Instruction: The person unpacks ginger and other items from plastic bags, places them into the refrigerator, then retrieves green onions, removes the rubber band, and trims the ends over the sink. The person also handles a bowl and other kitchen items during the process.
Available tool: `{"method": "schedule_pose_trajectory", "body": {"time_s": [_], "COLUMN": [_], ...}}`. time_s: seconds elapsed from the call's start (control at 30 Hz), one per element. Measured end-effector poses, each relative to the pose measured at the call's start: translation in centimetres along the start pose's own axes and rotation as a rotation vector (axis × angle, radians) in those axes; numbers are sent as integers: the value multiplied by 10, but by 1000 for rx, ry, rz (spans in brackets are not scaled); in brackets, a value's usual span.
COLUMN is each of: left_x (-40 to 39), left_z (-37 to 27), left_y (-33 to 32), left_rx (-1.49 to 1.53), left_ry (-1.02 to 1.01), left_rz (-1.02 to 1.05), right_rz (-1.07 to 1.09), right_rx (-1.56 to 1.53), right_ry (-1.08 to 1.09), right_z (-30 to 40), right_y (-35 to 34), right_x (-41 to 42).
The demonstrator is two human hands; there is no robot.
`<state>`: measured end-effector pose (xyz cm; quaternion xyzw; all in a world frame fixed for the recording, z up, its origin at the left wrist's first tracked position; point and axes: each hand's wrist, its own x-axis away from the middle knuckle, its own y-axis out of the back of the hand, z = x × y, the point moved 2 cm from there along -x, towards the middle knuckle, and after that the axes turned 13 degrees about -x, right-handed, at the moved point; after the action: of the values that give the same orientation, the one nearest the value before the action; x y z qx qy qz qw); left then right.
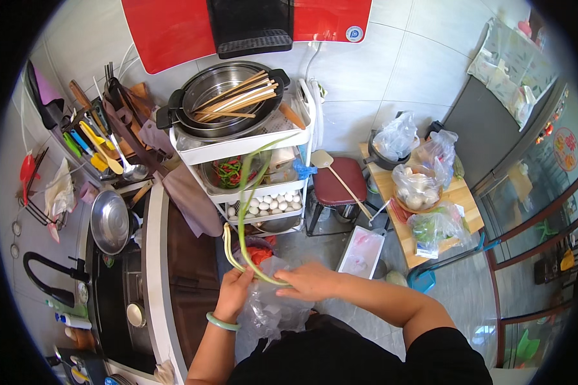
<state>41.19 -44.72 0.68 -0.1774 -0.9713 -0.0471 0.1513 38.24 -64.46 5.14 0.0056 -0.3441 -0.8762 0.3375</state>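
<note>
Long green stalks with pale ends, possibly scallions or garlic shoots [242, 226], pass between my two hands. My left hand [236, 291], with a pale green bangle on its wrist, grips them near the pale ends. The fingers of my right hand [308, 281] close on the same stalks a little to the right. Their leafy ends rise in front of the white cart. A clear plastic bag [269, 308] hangs below both hands, and whether a finger holds it cannot be told. Behind the hands is a bin [257, 250] with something red in it.
A white tiered cart [241, 149] bears pots with chopsticks, chillies and eggs. At left are a counter edge [161, 269], a sink [120, 288] and a knife rack. A red stool [339, 180], a white foam box [361, 252] and a wooden table [404, 231] with bagged food stand to the right.
</note>
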Motion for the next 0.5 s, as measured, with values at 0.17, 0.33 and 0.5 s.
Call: {"method": "schedule_pose_trajectory", "body": {"time_s": [0.17,0.33,0.5], "left_x": [-13,-6,9], "left_z": [14,18,-3], "left_y": [15,33,25], "left_rx": [-107,-537,-891], "left_ry": [-98,-226,-547], "left_rz": [-26,-154,-213], "right_rz": [-161,-449,-219], "right_rx": [-216,-572,-1288], "right_ry": [-79,-124,-510], "right_z": [-1,5,-22], "right_y": [-19,-24,-43], "right_x": [5,7,-6]}}
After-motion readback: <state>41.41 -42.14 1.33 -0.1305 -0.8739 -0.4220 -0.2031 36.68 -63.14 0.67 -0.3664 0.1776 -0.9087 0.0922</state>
